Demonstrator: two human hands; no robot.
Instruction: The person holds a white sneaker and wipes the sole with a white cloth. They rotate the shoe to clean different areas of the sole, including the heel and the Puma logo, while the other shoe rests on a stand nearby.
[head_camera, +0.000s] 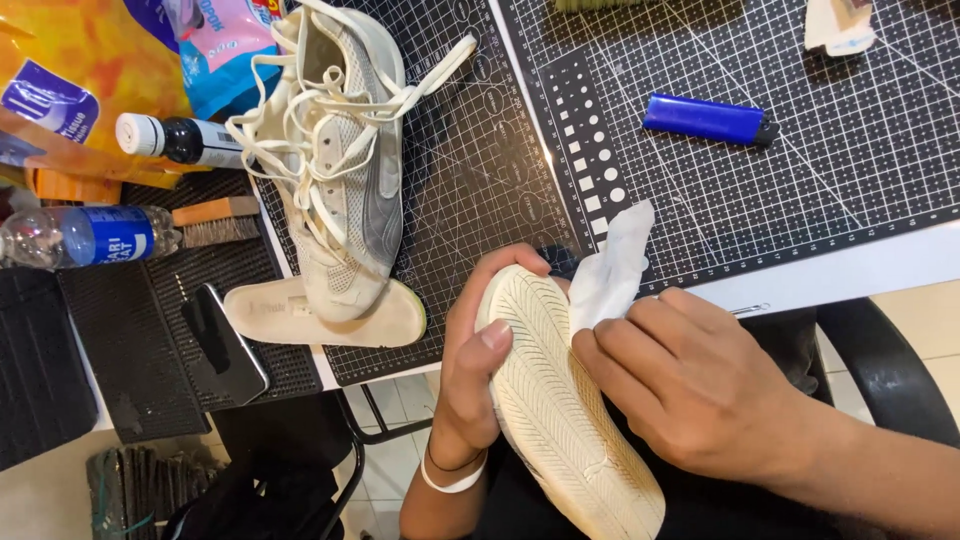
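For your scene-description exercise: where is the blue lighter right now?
In the head view, the blue lighter lies on the black cutting mat at upper right, beyond the right hand and its white wipe.

A white tabletop (850, 268) carries two black gridded cutting mats (480, 180). On the right mat lies a blue lighter (706, 118); on the left one, a white laced shoe (345, 160) over a pale insole (325, 320). Farther left lie a phone (222, 345), brush (215, 220) and water bottle (85, 235).

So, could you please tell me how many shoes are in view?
2: one shoe sole-up in the left hand, wiped by the right hand; another shoe lying on the cutting mat.
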